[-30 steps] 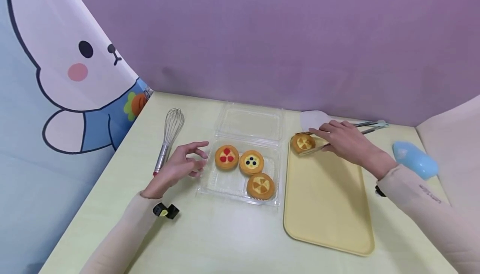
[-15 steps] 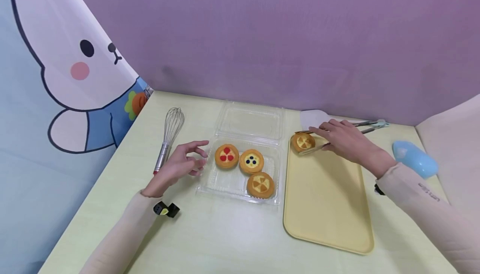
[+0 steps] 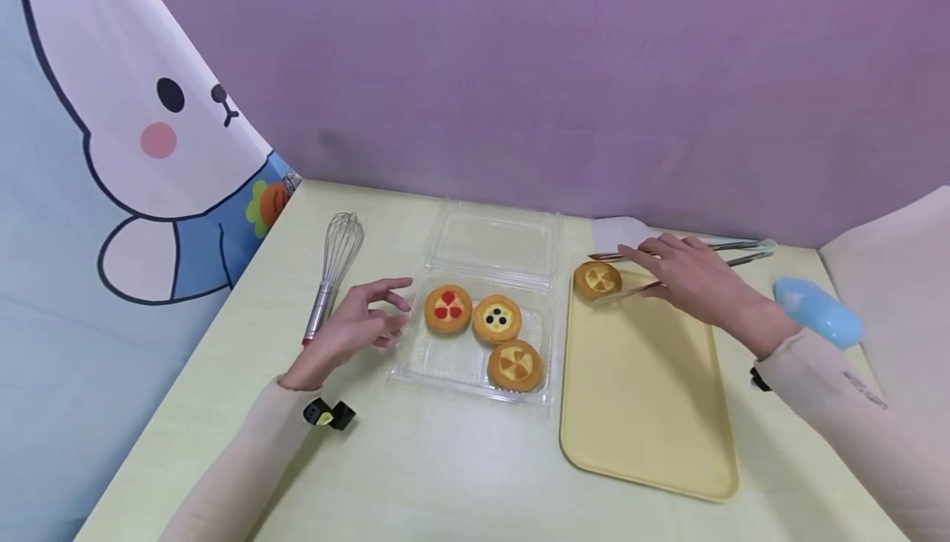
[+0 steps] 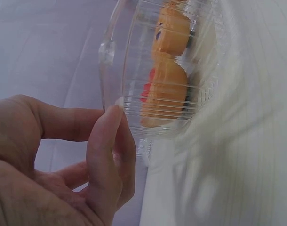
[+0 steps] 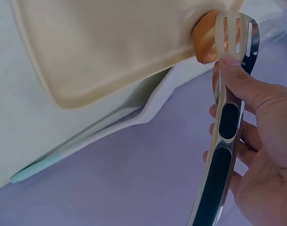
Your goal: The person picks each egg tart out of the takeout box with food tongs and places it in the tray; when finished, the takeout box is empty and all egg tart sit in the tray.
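Note:
My right hand (image 3: 686, 274) grips metal tongs (image 5: 228, 113), its thumb lying along one arm in the right wrist view. The tongs' ends stand spread on either side of a tart (image 3: 598, 279) with a wedge pattern, at the far left corner of the yellow tray (image 3: 653, 410). My left hand (image 3: 364, 319) is at the left edge of the clear hinged container (image 3: 445, 360), fingers apart and slightly bent. Its fingertips appear against the rim in the left wrist view; firm contact cannot be told. Inside sit a red-topped tart (image 3: 449, 308), a blueberry-topped tart (image 3: 497, 319) and a wedge-patterned tart (image 3: 515, 365).
A whisk (image 3: 330, 278) lies left of the container, whose lid (image 3: 496, 241) is folded back. Behind the tray lies a white spatula (image 5: 148, 108) with a pale green handle end. A blue rounded object (image 3: 818, 311) sits at the right. A purple cloth (image 3: 519, 72) hangs behind the table.
My right hand and the tongs have shifted slightly to the right, and the tongs' ends have drawn back a little from the tart on the tray. The left hand stays still.

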Motion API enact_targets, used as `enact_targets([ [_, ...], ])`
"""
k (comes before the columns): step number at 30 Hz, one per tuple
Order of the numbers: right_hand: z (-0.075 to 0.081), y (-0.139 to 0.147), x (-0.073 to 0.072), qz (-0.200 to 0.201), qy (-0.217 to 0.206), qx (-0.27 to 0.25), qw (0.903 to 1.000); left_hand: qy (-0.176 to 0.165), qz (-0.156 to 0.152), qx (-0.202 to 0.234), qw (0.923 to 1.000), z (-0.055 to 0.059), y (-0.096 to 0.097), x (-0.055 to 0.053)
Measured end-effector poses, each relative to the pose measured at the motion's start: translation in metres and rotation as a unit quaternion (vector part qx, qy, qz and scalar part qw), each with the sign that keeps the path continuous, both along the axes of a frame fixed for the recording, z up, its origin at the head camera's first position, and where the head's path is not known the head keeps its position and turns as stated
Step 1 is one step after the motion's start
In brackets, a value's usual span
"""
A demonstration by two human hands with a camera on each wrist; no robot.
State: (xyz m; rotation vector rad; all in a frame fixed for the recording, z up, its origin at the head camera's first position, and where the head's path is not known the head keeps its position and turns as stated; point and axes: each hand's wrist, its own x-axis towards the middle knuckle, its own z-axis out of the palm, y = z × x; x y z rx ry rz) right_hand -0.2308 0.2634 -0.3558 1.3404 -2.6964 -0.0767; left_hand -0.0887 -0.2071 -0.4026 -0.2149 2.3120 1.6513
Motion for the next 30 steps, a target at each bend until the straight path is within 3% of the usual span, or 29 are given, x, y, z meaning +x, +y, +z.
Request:
enact_targets([
  [8,0.018,-0.012,0.014,0.021,0.011,-0.022,0.9995,0.005,0.001,-0.003,1.0,-0.001,-0.002,0.001],
  [15,0.035,-0.05,0.031,0.046,0.002,-0.047,0.9978,0.006,0.0,0.0,1.0,-0.002,0.0,0.001],
  [24,0.022,-0.114,0.041,0.091,-0.025,-0.041,0.9947,0.003,0.013,-0.009,0.9999,0.0,0.005,-0.004],
  [30,0.012,-0.143,0.047,0.085,-0.055,-0.027,0.9945,0.001,0.018,-0.002,0.9998,-0.001,0.009,-0.008],
])
